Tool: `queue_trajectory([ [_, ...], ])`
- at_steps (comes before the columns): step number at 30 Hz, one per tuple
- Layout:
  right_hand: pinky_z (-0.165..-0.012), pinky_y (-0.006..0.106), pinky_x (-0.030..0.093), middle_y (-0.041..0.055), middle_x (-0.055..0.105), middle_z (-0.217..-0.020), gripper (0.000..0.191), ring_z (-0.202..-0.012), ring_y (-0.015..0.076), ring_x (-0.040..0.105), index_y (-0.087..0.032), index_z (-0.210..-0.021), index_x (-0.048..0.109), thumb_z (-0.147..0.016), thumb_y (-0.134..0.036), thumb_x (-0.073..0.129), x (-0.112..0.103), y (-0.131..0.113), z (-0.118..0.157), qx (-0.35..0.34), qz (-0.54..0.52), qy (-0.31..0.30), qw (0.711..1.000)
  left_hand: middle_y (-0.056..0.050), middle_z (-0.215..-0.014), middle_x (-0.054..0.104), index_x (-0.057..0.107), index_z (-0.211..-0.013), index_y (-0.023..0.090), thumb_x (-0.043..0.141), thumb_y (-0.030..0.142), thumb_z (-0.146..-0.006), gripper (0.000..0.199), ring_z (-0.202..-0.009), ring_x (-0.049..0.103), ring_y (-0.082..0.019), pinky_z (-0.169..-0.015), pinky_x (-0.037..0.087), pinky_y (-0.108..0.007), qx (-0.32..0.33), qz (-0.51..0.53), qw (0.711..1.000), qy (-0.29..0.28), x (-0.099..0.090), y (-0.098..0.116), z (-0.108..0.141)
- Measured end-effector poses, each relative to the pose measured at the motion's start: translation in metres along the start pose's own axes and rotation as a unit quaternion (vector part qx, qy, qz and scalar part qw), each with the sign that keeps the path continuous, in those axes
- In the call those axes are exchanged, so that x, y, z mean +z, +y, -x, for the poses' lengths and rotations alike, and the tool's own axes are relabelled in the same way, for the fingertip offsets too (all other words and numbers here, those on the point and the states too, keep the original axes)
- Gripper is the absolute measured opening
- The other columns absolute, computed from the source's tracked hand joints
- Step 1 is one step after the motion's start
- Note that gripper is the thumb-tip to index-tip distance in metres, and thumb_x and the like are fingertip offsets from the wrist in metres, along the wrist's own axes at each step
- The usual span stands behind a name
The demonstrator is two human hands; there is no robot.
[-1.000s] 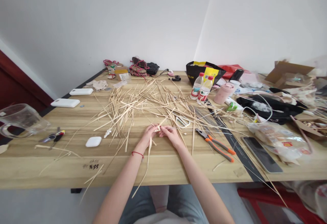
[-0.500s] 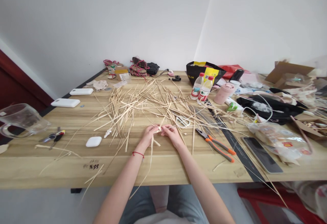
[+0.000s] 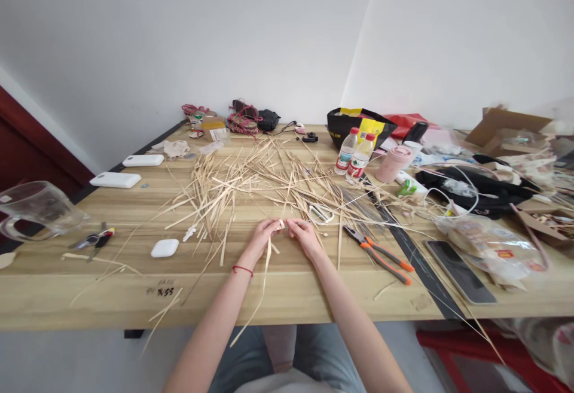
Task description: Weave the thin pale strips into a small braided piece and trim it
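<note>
- Near the front edge of the table (image 3: 201,300), right in the middle, the left hand (image 3: 263,238) has a pale strip (image 3: 264,279) pinched in its fingers, with a small folded bit poking out on top.
- That strip's long tail dangles past the table edge, down over the person's jeans (image 3: 242,357).
- The right hand (image 3: 303,237) is right up by the folded bit, fingers curled in, but honestly can't tell if it's gripping anything.
- Red string bracelet (image 3: 243,271) on the left wrist, btw.
- Just beyond the hands there's a big messy pile of strips (image 3: 251,177), crisscrossed all over.
- Pliers (image 3: 381,255) with orange and grey handles lie to the right, with a phone (image 3: 460,271) farther over.
- Two red-capped bottles (image 3: 352,155) stand beside a pink cup (image 3: 393,164), black bag (image 3: 341,127) right behind the bottles.
- Over left: white case (image 3: 164,248), clear pitcher (image 3: 42,210) tipped on its side.
</note>
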State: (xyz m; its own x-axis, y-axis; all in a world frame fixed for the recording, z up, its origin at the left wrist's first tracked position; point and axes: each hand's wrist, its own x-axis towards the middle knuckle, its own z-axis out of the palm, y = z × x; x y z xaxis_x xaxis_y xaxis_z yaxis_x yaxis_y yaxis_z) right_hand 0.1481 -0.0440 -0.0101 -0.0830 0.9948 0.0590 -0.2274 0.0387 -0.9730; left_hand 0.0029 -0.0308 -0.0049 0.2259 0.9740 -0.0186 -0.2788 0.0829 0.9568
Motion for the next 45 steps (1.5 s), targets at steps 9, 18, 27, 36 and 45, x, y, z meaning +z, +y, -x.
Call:
queue_trajectory([
  [9,-0.054,0.023,0.033,-0.0035,0.049,-0.053,0.040,-0.051,0.0110,0.042,-0.019,-0.085,0.070,-0.070,-0.055,0.060,0.001,-0.001,0.000,-0.003,-0.008,-0.002,1.000,-0.005,-0.086,0.066,0.063,-0.080,0.017,0.067,0.036,-0.066,0.024,-0.078,0.058,-0.016,-0.070,0.046,-0.026,0.002,0.005,1.000,0.001,-0.001,0.000,-0.001],
  [18,-0.058,0.023,0.039,-0.0017,0.058,-0.063,0.035,-0.057,0.0111,0.049,-0.019,-0.084,0.069,-0.068,-0.051,0.064,0.003,-0.002,0.003,0.005,-0.017,-0.004,1.000,-0.001,-0.078,0.062,0.059,-0.079,0.017,0.070,0.029,-0.060,0.025,-0.076,0.059,-0.015,-0.071,0.042,-0.025,0.028,0.019,0.998,0.055,-0.003,0.001,-0.002],
  [27,-0.061,0.026,0.046,0.0019,0.067,-0.071,0.036,-0.056,0.0123,0.058,-0.018,-0.080,0.065,-0.066,-0.051,0.067,0.004,0.002,-0.001,0.023,-0.057,-0.019,0.998,0.000,-0.075,0.059,0.056,-0.083,0.017,0.066,0.029,-0.065,0.024,-0.070,0.057,-0.014,-0.068,0.042,-0.025,0.030,0.034,0.999,0.011,-0.008,-0.001,-0.006],
  [36,-0.061,0.027,0.048,0.0023,0.067,-0.064,0.036,-0.057,0.0139,0.062,-0.017,-0.079,0.062,-0.066,-0.050,0.068,0.009,-0.008,0.003,0.033,-0.067,-0.005,0.997,-0.002,-0.081,0.061,0.059,-0.086,0.019,0.068,0.034,-0.064,0.029,-0.079,0.057,-0.017,-0.075,0.043,-0.028,0.032,-0.026,0.999,0.018,-0.006,-0.003,-0.002],
  [45,-0.063,0.026,0.047,0.0009,0.066,-0.071,0.031,-0.060,0.0130,0.059,-0.020,-0.080,0.064,-0.068,-0.048,0.067,0.007,-0.008,0.005,0.000,-0.053,-0.044,0.998,0.000,-0.079,0.058,0.058,-0.081,0.018,0.068,0.032,-0.064,0.024,-0.076,0.055,-0.015,-0.075,0.042,-0.027,0.057,-0.042,0.997,0.001,-0.010,-0.003,-0.003],
])
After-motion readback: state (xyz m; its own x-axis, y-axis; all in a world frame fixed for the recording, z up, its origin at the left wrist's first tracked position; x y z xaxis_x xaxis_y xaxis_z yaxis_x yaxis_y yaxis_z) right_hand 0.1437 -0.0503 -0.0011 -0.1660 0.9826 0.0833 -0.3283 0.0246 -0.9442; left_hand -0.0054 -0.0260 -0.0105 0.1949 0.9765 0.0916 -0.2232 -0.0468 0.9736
